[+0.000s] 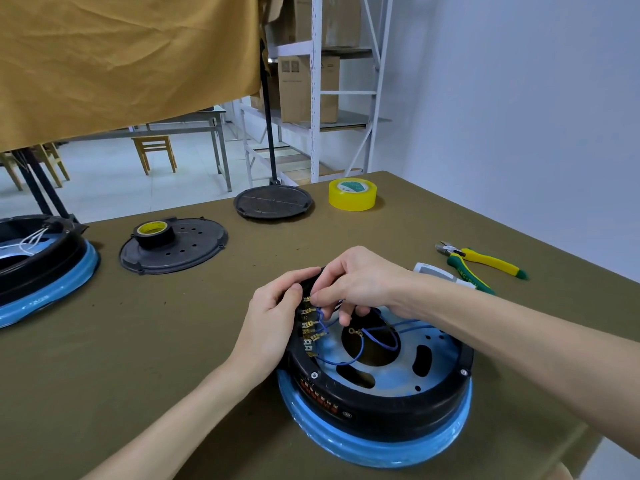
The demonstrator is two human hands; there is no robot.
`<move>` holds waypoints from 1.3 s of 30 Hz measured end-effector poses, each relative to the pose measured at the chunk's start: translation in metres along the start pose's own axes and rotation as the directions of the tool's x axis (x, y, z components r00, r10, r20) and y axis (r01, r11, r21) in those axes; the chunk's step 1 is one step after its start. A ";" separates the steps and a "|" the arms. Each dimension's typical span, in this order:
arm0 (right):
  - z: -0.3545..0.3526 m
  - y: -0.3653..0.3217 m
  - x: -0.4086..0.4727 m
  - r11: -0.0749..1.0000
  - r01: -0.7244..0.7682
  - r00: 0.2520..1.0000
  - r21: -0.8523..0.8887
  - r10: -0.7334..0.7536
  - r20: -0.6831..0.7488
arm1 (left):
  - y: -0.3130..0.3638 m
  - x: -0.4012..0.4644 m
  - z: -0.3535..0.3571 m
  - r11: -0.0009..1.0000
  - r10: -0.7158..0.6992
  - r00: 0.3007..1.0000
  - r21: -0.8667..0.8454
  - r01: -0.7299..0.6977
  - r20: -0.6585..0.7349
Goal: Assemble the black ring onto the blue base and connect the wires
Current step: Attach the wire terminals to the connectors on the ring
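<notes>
A black ring [381,407] sits on the blue base [374,448] near the table's front edge. Inside the ring's left wall runs a row of brass terminals [309,332], several with blue wires [349,358] plugged in that loop across the blue inner plate. My left hand [273,320] grips the ring's outer left rim beside the terminals. My right hand [353,282] reaches over the ring and pinches a connector at the topmost terminal. One wire end with a ring lug [354,331] lies loose over the centre hole.
A second black-and-blue assembly [38,268] stands at the left edge. Two black cover plates [194,247] [273,201] lie further back, one with a tape roll [154,232] on it. Yellow tape [352,194], green-yellow pliers [481,261] and a white part [440,273] lie at right.
</notes>
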State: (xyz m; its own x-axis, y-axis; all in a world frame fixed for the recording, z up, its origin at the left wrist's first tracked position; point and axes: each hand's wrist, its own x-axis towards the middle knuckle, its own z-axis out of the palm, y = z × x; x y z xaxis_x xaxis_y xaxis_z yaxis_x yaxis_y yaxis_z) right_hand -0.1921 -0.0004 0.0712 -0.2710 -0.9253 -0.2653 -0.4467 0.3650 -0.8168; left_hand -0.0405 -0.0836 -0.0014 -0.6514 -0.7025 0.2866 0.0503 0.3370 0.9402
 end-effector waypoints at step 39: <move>-0.007 0.021 -0.016 0.900 0.233 0.937 -0.368 -0.309 -0.161 | 0.047 0.003 -0.036 0.863 -0.140 0.952 0.505 -0.017 0.271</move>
State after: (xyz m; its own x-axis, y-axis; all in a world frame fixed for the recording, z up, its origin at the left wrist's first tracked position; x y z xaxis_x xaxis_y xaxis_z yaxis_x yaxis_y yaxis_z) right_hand -0.2033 0.0226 0.0623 -0.2535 -0.9635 0.0859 -0.7789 0.1506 -0.6088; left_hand -0.0127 -0.0926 0.0508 -0.8325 -0.5463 0.0915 -0.3282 0.6195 0.7131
